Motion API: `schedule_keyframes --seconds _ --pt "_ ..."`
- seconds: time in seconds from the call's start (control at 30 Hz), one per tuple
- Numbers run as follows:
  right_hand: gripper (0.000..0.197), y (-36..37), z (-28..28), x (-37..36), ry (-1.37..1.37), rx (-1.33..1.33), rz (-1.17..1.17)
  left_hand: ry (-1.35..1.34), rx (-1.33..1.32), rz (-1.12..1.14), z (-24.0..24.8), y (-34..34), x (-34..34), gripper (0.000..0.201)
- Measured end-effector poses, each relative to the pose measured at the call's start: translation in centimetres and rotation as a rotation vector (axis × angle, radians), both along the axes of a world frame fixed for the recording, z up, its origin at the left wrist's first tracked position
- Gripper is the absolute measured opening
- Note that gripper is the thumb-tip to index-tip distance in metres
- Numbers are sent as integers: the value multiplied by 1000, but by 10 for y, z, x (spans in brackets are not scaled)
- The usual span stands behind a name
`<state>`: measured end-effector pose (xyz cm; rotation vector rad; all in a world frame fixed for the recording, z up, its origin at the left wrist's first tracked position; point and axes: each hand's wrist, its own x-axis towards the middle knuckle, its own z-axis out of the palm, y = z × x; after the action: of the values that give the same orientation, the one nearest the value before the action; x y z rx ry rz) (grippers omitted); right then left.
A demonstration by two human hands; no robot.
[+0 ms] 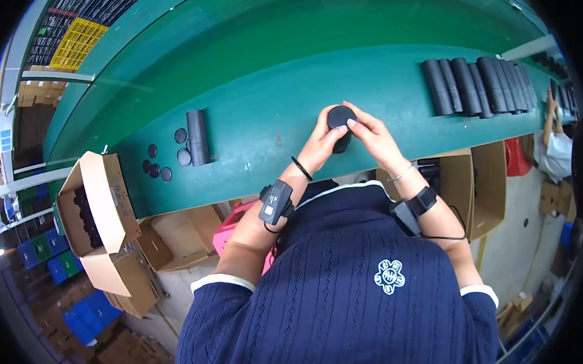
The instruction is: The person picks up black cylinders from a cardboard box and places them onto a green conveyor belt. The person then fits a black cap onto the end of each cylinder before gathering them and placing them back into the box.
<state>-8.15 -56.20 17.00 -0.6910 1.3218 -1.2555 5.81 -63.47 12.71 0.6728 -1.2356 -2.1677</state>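
Above the green bench (271, 163) a black tube (342, 144) is held in front of me, its round black cap (341, 116) facing up. My left hand (320, 140) grips it from the left, thumb against the cap's lower edge. From the right, my right hand (372, 136) closes round the same end, with its thumb resting on the cap. The tube's far end is hidden below the cap and fingers. To the left, another black tube (198, 137) lies on the bench beside several loose round caps (184, 157).
A row of black tubes (464, 86) lies at the right. Off the left end, an open cardboard box (104, 203) holds small black pieces. Below the front edge are another open box (183, 235), a pink plastic item (231, 227) and a right-hand box (489, 189). Another person (557, 147) works far right.
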Motion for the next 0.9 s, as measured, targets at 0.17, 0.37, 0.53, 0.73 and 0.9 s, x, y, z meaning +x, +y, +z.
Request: schedule_keyframes --seconds 0.17,0.37,0.53,0.73,0.9 --pt "44 -1 3 -3 24 11 -44 -95 -87 62 -1 5 -13 46" --pt "59 -8 9 -25 265 -124 257 -222 -456 -13 -13 0 3 78" --pt "67 -11 17 -32 603 -202 333 -269 -552 86 -11 5 -2 70" --pt "61 -29 2 -42 542 -185 270 -310 -461 60 -4 -14 -12 64" --pt "63 -36 10 -54 512 -106 372 -227 -357 -35 -8 -20 -18 72"
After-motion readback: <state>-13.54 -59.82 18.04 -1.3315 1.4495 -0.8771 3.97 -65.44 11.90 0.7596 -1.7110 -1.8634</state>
